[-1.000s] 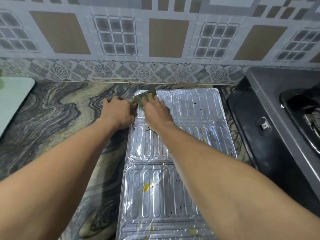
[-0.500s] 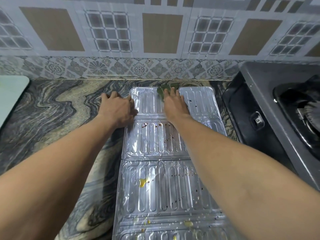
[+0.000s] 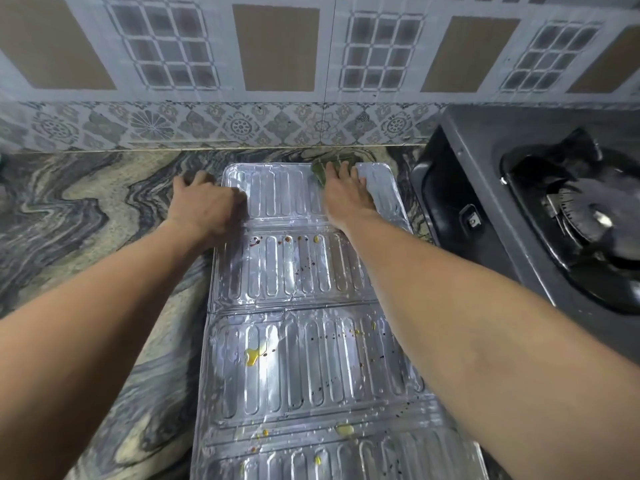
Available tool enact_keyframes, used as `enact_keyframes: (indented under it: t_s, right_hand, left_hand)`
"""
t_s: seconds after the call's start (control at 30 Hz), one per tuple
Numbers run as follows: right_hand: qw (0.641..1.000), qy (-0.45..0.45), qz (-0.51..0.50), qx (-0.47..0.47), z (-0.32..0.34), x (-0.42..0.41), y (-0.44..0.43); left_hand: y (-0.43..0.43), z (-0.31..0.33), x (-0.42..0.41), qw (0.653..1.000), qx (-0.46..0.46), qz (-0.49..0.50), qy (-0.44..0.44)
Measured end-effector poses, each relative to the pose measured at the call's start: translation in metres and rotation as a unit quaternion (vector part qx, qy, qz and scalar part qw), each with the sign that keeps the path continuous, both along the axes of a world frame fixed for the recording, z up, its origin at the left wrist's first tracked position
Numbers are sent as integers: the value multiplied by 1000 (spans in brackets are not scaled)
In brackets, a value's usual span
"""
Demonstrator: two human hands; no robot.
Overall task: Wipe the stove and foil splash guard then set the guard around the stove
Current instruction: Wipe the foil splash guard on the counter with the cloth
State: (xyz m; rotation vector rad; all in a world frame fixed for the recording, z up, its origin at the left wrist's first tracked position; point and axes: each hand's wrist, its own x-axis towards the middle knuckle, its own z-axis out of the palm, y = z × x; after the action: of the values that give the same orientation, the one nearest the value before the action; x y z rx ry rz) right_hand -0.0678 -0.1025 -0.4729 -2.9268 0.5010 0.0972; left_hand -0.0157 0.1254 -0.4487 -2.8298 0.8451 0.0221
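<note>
The guard point(image 3: 298, 271) lies flat in the middle, beside the stove point(image 3: 519, 209) at right. The left hand point(image 3: 207, 206) rests flat on its left edge. The right hand point(image 3: 346, 194), fingers straight, presses a green pad point(image 3: 319, 170) at the top. Hold the guard down and rub gently toward the yellow spots point(image 3: 252, 356).

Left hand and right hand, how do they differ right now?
The left hand rests on the foil guard's left edge, partly over the counter, holding nothing; the right hand presses a green scouring pad at its far edge. The right hand is nearer the stove than the left. Both lie palm down.
</note>
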Motion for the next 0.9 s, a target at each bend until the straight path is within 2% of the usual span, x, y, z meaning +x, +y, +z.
enact_keyframes:
  t_s: [0.37,0.77,0.9]
  right_hand:
    - [994,14,-101,36,2,-15,-30]
    - [994,1,-102,29,0,-28,-35]
    - [995,22,-91,34,1,-30,-36]
  left_hand:
    - [5,-1,-4,998,-44,20,37]
    - [10,5,-12,993,-104,27,43]
    - [22,5,-18,998,-60,5,31]
